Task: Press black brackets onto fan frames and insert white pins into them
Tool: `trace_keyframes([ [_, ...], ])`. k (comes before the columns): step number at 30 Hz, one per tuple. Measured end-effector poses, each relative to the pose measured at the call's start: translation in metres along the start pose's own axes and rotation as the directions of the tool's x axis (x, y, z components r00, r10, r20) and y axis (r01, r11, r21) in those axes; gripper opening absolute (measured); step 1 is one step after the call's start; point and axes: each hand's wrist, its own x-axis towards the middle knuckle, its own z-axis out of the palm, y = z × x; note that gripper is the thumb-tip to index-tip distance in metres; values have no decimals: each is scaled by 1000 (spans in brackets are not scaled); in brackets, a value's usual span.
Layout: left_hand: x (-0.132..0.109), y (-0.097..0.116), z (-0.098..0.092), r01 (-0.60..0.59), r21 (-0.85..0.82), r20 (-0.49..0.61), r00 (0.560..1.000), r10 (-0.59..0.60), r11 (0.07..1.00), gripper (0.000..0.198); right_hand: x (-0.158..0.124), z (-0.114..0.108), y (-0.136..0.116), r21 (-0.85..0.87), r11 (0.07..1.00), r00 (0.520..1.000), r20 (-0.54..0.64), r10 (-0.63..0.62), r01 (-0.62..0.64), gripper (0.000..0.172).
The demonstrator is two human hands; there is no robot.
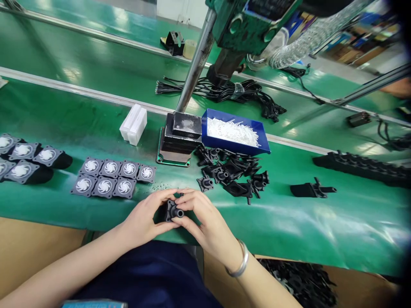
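Observation:
Over the bench's front edge, my left hand (pixel 144 218) curls its fingers around a small black plastic pump (pixel 171 210), whose body is mostly hidden by the palm. From the other side, my right hand (pixel 205 216) pinches the pump's square cover, which has a round pipe stub facing me. Just beyond my right fingers lies a loose pump cover (pixel 206 183), near a heap of similar covers (pixel 236 169). To the left of my hands stand rows of pump bodies (pixel 111 168) with white swirl-shaped impellers on top.
A press with a black block base (pixel 183 132) and steel column (pixel 196 60) stands ahead. Beside it sit a blue tray (pixel 236 147) of white pins and two white blocks (pixel 134 124). Another covered pump (pixel 305 190) lies right, near a black row (pixel 362 167); cables (pixel 224 90) lie behind.

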Motion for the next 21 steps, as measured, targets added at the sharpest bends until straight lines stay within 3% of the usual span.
trace_keyframes([
  [9, -3, 3, -2, 32, 33, 19, 999, -33, 999, 60, -4, 9, 2, -17, 1000, 999, -54, 5, -6, 12],
  [12, -1, 12, -5, 0, 57, -2, 1000, 0, 998, 57, -2, 1, 0, 3, 1000, 999, -41, -12, 13, 16],
  [15, 15, 35, -24, -134, 111, -17, 990, 137, 985, 48, 11, -31, -12, -64, 996, 997, -39, -60, 58, 27],
  [17, 38, 53, -45, -242, 175, -52, 966, 254, 954, 42, 30, -65, -26, -204, 974, 980, -147, -134, 103, 27],
  [19, 68, 67, -67, -296, 232, -117, 937, 329, 926, 38, 59, -102, -42, -338, 925, 902, -324, -287, 173, 26],
  [21, 103, 71, -85, -286, 238, -198, 921, 335, 928, 37, 97, -141, -57, -387, 887, 763, -484, -429, 253, 27],
])
